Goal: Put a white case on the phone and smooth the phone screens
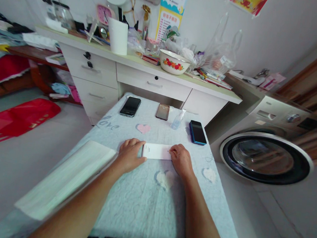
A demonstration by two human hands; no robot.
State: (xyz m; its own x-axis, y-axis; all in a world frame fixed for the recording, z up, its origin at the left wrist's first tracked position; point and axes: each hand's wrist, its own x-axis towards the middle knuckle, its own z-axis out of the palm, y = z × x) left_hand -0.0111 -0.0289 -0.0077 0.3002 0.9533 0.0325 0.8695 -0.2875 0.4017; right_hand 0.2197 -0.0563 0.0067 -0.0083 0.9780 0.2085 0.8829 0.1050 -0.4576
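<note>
A slim white box lies crosswise on the cloth-covered table. My left hand grips its left end, thumb on the near corner and fingers at the far one. At the right end, my right hand is closed, its fingertips pinched at the box; what they pinch is too small to make out. Beyond the hands are a black phone, a brownish phone case, a clear spray bottle and a second phone with a blue edge.
A folded white sheet lies at the table's left. Behind stands a drawer desk with an enamel bowl and plastic bags. To the right is a washing machine; a red bag is on the floor at left.
</note>
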